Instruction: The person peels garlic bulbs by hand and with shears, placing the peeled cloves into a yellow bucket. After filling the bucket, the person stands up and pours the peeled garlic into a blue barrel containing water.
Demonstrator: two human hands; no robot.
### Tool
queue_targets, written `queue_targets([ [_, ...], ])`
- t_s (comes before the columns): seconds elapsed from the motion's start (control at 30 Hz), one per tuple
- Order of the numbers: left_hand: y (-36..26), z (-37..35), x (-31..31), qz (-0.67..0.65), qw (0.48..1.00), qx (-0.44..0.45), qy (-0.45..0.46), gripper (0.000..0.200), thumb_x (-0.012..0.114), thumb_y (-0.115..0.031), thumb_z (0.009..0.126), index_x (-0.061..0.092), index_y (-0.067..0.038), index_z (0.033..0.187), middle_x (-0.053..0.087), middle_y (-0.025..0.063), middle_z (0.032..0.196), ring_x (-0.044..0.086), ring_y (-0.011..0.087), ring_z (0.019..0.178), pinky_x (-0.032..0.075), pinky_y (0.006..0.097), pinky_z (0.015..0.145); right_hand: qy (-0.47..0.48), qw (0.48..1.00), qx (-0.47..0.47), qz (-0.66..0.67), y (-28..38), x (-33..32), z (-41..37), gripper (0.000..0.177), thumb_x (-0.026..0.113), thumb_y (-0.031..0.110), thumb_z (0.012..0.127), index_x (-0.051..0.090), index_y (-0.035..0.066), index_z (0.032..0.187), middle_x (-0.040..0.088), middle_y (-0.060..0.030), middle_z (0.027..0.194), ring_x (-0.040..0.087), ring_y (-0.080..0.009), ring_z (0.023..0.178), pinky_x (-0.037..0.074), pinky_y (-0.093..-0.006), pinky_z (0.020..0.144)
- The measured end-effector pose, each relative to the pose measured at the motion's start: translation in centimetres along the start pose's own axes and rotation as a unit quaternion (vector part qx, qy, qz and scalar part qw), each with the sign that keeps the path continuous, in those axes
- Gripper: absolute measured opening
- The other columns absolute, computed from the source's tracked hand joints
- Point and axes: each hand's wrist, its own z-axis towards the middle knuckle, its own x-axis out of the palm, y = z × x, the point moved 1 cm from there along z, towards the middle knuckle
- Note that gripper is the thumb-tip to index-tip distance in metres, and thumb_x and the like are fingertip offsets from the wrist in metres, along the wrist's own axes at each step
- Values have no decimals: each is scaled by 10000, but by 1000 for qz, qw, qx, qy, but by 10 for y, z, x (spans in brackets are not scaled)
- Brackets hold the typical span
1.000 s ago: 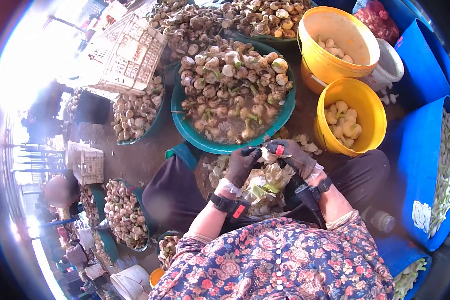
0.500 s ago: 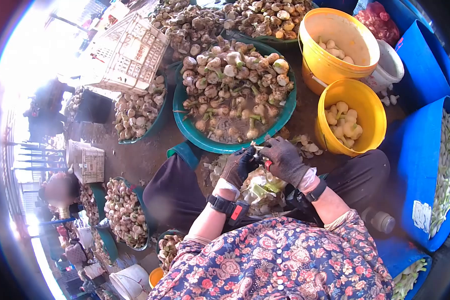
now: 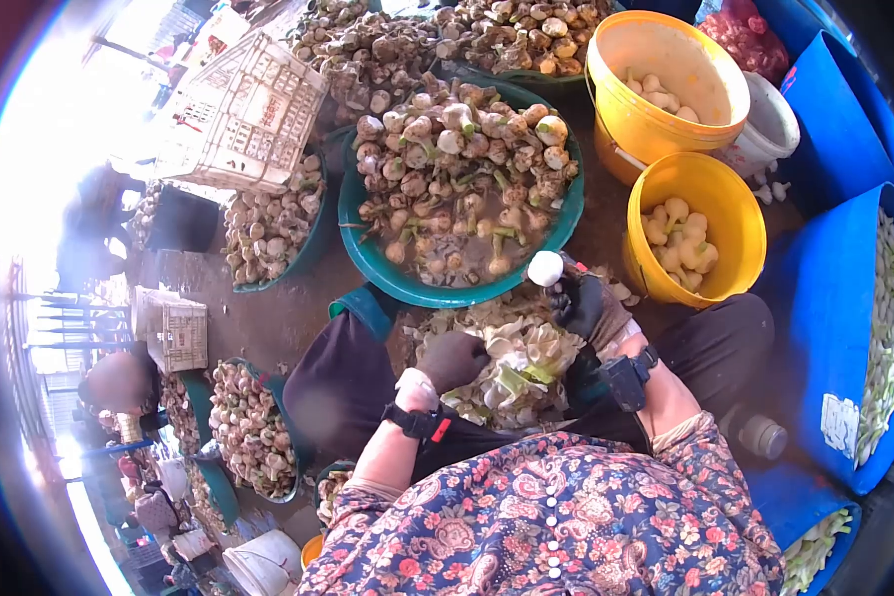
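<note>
My right hand [image 3: 588,306], in a dark glove, holds up a white peeled garlic bulb [image 3: 545,268] near the front rim of the green basin [image 3: 407,286]. That basin holds many unpeeled bulbs in murky water. Lower and to the left, my left hand [image 3: 454,360] is closed above a pile of pale peels and leaves [image 3: 515,375] between my legs; whatever its fingers hold is hidden. To the right stands a yellow bucket [image 3: 740,228] with several peeled bulbs inside.
Behind it is a larger yellow bucket [image 3: 626,119] beside a white bucket [image 3: 777,124]. Blue containers [image 3: 815,348] line the right side. A white crate [image 3: 238,109] and more garlic-filled basins lie left and behind. At the far left is a person [image 3: 119,382].
My hands have separated. The right one has turned and lifted a white bulb into view; the left has moved down and left over the peels.
</note>
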Motion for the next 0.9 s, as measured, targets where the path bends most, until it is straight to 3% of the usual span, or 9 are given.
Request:
queue_targets([
  [0.27,29,68,-26,-137,965,-105,-199,612,648,-555,706,618,-55,1055,641,187,985,604,348,942,477,395,827,-134,974,-133,-128,0,13,-3,116,603,198,848,608,92,896,529,8,648,470,-96,520,396,-215,452],
  [0.33,53,130,-8,-141,961,-105,-213,683,686,-497,703,554,-6,1159,609,189,1099,577,319,1038,452,358,885,-18,976,-217,8,30,37,-15,142,576,105,851,561,53,983,554,-18,787,530,-108,645,471,-228,584],
  [0.37,60,155,-2,-181,960,-99,-188,698,697,-467,702,540,42,1153,561,216,1175,539,334,1097,428,361,930,67,954,-247,159,52,40,-16,167,534,167,884,559,43,992,554,-41,805,535,-127,682,480,-252,601],
  [0.47,75,227,27,-164,979,-65,-107,675,720,-428,682,556,44,1135,598,218,1104,589,309,1010,439,362,895,62,944,-324,-18,79,111,-73,429,413,410,928,564,38,1081,575,-63,815,549,-145,684,491,-282,605],
  [0.63,63,232,38,-309,941,-19,-134,653,754,-453,622,606,5,1063,645,187,995,638,282,893,490,349,794,-143,819,-366,-417,49,32,-26,408,528,487,866,658,104,920,581,21,682,531,-58,556,411,-206,488],
  [0.67,51,210,26,-333,928,13,-168,621,756,-451,620,627,7,1021,656,181,962,646,275,865,496,347,776,-211,752,-373,-502,39,2,0,367,576,460,842,670,106,832,601,-18,642,547,-140,542,406,-256,500],
  [0.7,30,178,5,-338,924,32,-176,589,761,-447,613,640,12,960,660,175,931,650,267,831,498,351,749,-292,594,-381,-646,31,-4,15,397,597,487,809,661,99,753,608,-106,638,582,-275,598,433,-354,546],
  [0.83,-22,97,-35,-234,955,94,-158,500,761,-377,650,640,-6,963,659,151,873,643,189,772,488,313,722,-314,536,-318,-716,7,33,18,474,552,560,795,653,101,739,611,-176,737,592,-378,726,443,-457,622],
  [0.9,-30,85,-25,-167,933,172,-269,510,775,-404,608,648,-70,972,641,166,866,629,268,813,493,368,734,-318,511,-276,-750,2,44,13,452,544,538,808,657,104,751,615,-179,749,590,-382,736,445,-455,626],
])
